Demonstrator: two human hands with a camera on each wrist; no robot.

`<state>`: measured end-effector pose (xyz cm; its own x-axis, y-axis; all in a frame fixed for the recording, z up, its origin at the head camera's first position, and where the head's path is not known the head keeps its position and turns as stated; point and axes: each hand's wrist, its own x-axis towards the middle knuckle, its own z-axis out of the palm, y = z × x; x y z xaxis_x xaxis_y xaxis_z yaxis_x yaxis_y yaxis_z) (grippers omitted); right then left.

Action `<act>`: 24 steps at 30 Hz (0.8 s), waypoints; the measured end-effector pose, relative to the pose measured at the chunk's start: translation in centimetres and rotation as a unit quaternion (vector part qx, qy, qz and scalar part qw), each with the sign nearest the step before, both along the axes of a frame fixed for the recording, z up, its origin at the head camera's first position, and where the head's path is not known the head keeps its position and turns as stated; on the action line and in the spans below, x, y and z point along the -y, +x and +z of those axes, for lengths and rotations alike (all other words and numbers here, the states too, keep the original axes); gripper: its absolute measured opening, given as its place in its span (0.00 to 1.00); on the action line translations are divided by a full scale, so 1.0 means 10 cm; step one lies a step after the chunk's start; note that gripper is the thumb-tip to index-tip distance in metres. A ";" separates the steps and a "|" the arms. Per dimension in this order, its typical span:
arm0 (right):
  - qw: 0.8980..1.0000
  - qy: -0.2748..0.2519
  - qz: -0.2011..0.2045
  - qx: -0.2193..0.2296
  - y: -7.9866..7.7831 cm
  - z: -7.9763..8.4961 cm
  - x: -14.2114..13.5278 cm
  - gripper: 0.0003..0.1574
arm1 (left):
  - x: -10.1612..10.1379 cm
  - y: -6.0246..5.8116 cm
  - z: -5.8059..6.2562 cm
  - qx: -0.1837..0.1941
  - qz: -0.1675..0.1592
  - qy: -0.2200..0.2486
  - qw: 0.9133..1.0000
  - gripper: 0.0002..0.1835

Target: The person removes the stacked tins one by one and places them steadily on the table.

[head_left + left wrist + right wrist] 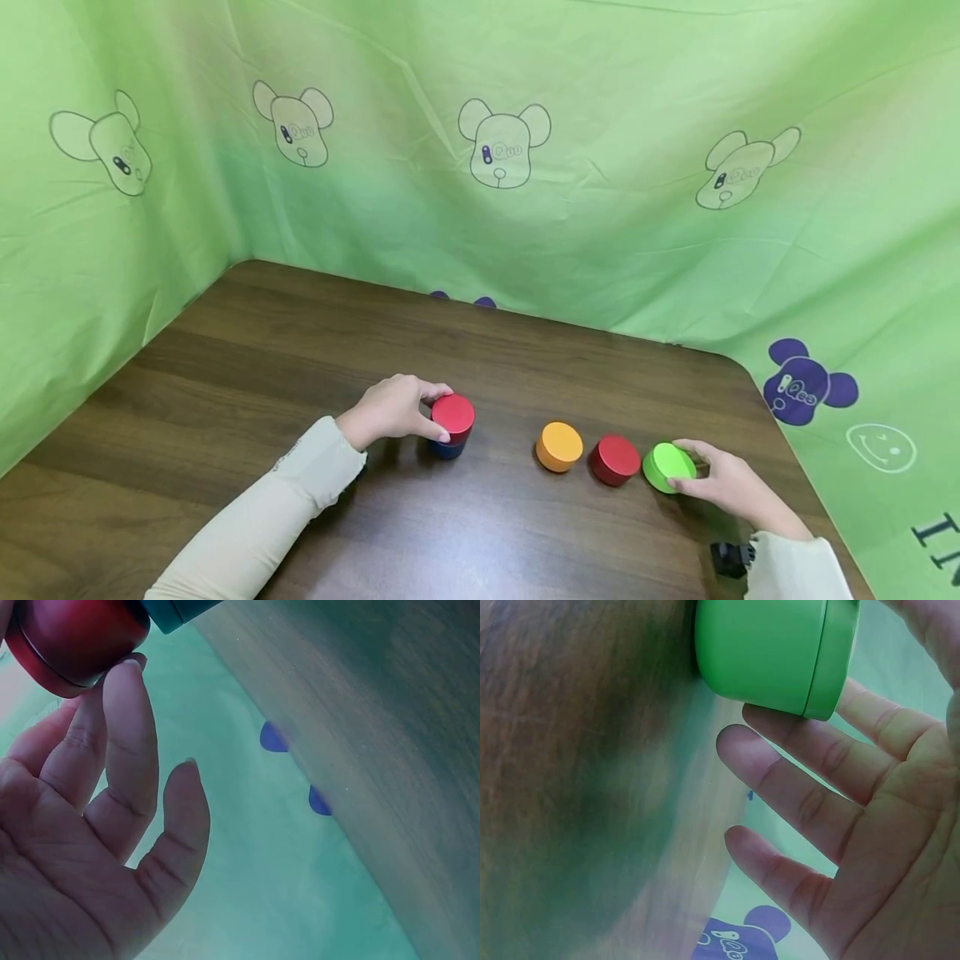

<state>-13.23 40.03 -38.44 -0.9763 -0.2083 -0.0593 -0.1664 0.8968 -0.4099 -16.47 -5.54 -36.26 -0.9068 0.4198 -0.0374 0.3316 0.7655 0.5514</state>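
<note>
My left hand grips a small round red tin between thumb and fingers. Under that tin stands a dark blue one; in the left wrist view, the blue tin's edge shows against the red tin's base. On the right, my right hand holds a bright green lidded tin by its sides, thumb in front and fingers behind. The right wrist view shows the green tin at the tabletop, with the lower fingers spread away from it.
Between the hands, an orange tin and a darker red tin stand on the brown wooden table. The dark red one is close beside the green tin. A green printed cloth hangs around the table's back and sides.
</note>
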 end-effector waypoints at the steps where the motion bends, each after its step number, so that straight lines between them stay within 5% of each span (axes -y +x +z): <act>1: 1.000 -0.001 0.002 -0.001 0.00 0.00 0.00 0.38 | 0.00 0.00 0.01 -0.003 0.000 -0.002 1.000 0.31; 16: 0.999 0.003 -0.005 -0.034 0.02 0.15 0.10 0.39 | -0.03 0.01 0.05 -0.028 -0.015 -0.043 0.999 0.34; 24: 0.997 -0.029 0.033 -0.068 -0.03 0.27 0.48 0.38 | -0.01 -0.01 0.01 0.014 0.020 -0.076 0.997 0.34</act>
<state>-13.54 35.27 -35.75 -0.9584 -0.2717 0.0873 -0.2823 0.8578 -0.4294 -16.56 -5.40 -36.12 -0.9207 0.3703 -0.1236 0.2848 0.8536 0.4362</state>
